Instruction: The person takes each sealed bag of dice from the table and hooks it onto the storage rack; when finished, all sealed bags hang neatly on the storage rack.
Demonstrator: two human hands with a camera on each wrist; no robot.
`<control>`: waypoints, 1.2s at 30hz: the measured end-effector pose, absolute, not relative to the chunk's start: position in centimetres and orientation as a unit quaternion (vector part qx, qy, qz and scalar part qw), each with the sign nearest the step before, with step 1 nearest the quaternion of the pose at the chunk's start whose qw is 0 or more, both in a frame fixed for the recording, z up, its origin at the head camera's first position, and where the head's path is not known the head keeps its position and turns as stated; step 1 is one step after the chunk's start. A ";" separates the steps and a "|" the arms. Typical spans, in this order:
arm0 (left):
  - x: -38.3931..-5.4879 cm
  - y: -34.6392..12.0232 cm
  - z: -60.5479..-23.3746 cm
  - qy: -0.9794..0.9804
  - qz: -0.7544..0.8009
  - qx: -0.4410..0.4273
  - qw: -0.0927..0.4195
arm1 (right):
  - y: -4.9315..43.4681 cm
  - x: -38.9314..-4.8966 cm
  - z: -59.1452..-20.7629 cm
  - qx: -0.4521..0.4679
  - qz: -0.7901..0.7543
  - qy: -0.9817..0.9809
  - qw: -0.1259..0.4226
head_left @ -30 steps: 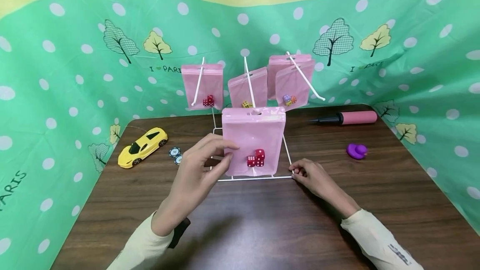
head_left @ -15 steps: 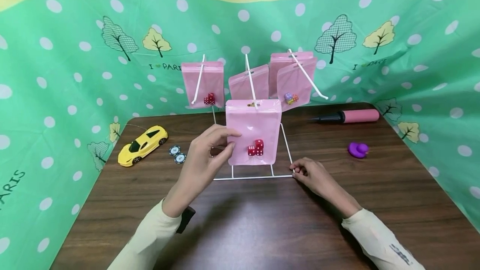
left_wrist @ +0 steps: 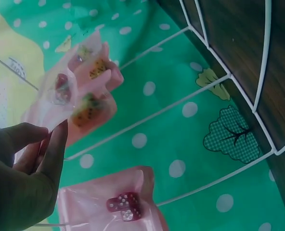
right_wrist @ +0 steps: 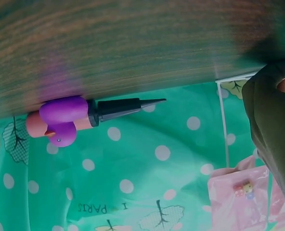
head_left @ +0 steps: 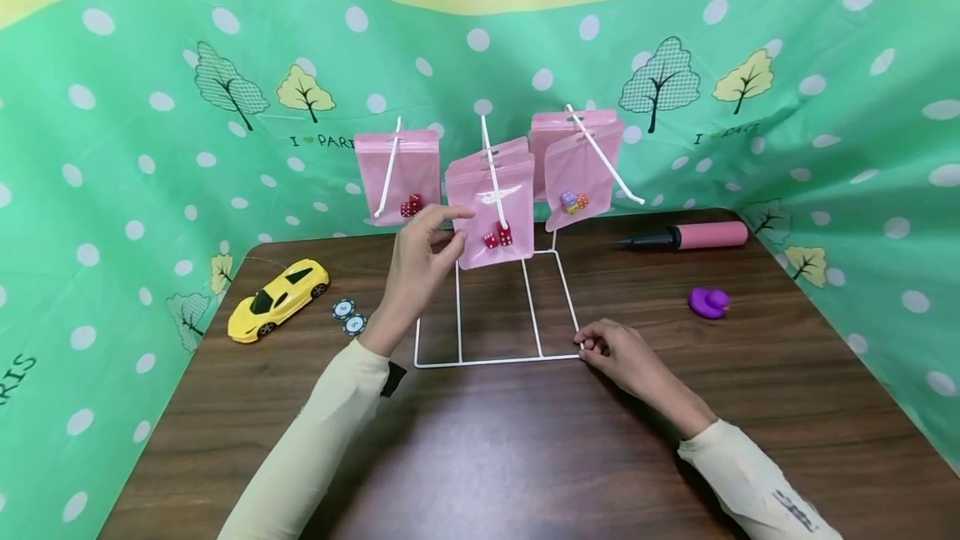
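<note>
My left hand point(head_left: 422, 263) pinches the left edge of a pink zip bag point(head_left: 474, 200) between thumb and fingers. Red dice lie low in this bag, and the middle rod of the white wire rack point(head_left: 495, 362) runs through its top. Behind it on the same rod hangs another pink bag, mostly covered. In the left wrist view, the fingertips meet at the clear side of the held bag point(left_wrist: 60, 94). Down at the front right corner of the rack's base, my right hand point(head_left: 626, 358) grips the wire. Its fingers are largely out of frame in the right wrist view.
A pink bag with red dice point(head_left: 417, 163) hangs on the left rod; overlapping bags point(head_left: 564, 175) hang on the right one. On the left are a yellow toy car point(head_left: 279, 300) and poker chips point(head_left: 344, 309). A purple duck point(head_left: 708, 302) and a pink hand pump point(head_left: 712, 234) lie right.
My left hand has carried the bag away from me and back along the middle rod, which now passes through its top. The rack's base shows more fully. My right hand keeps its grip at the corner.
</note>
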State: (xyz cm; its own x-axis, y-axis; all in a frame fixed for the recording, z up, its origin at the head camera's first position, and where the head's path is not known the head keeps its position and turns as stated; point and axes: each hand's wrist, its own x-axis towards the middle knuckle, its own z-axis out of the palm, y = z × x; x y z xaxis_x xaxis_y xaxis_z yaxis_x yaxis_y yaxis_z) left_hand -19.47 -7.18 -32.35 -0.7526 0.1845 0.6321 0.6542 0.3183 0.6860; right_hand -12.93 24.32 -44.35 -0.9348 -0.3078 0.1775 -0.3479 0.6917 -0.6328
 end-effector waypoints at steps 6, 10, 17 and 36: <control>-21.1 -7.0 -31.9 -0.792 -0.504 -0.260 0.226 | 24.1 -12.9 -44.2 0.179 0.352 -0.918 0.028; -21.4 -6.9 -31.8 -0.798 -0.500 -0.249 0.226 | 24.2 -12.9 -44.1 0.182 0.352 -0.918 0.028; -21.6 -7.0 -32.1 -0.796 -0.500 -0.252 0.227 | 24.5 -12.9 -44.1 0.182 0.354 -0.917 0.029; -16.9 -19.7 -37.5 -0.929 -0.336 -0.107 0.112 | 27.6 -13.8 -40.7 0.080 0.539 -0.836 -0.061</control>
